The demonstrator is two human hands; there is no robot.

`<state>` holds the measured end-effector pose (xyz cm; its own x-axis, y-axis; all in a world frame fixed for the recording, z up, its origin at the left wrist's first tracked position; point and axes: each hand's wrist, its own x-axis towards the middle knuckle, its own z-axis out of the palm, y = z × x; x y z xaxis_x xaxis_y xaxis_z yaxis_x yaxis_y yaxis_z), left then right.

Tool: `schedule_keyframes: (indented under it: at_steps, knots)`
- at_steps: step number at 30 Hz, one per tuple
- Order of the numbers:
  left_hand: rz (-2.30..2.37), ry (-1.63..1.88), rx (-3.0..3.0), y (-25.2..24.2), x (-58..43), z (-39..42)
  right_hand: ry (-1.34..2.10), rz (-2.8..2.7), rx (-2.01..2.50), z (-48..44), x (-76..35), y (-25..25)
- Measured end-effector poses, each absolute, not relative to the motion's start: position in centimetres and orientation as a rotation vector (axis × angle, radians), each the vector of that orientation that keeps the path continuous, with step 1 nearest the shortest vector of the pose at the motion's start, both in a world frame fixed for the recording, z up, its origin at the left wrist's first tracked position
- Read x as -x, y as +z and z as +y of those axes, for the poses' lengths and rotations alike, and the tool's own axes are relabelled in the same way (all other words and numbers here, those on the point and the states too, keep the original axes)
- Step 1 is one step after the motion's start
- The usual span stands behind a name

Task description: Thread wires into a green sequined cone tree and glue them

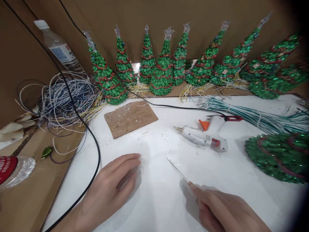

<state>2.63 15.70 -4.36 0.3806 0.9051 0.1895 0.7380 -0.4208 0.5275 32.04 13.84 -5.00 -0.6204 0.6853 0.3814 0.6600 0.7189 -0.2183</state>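
Note:
My right hand (217, 207) is closed around the handle of an awl (178, 170). The awl's thin metal shaft points up and to the left, its tip low over the white tabletop (154, 206). My left hand (111, 183) rests at the table with nothing in it, its fingers stretched toward the middle and the thumb apart from them. Beyond the hands lies a white glue gun (198, 135) on its side, nozzle to the left. A small green tinsel Christmas tree (277, 158) lies at the right, partly out of view.
Several decorated trees (161, 71) stand along the back. A cardboard piece (130, 118) with slits lies before them. Green and white wires (256, 116) are bundled at right, tangled wires (67, 96) at left. A black cable (96, 145) crosses the left side, near a plastic bottle (58, 45).

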Motion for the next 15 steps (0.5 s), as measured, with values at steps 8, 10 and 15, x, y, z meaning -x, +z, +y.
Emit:
schedule_keyframes:
  at_steps: [8, 10, 15]
  knots:
    - [1.429, 0.648, -2.284, -4.44, -2.58, 15.81, 0.18, -2.503, 1.015, 13.51, -31.93, -5.45]
    - [1.422, 0.661, -2.283, -4.41, -2.6, 15.81, 0.156, -2.502, 1.012, 13.55, -31.88, -5.46]
    - [1.396, 0.693, -2.28, -4.43, -2.61, 15.84, 0.065, -2.484, 1.002, 13.86, -31.67, -5.04]
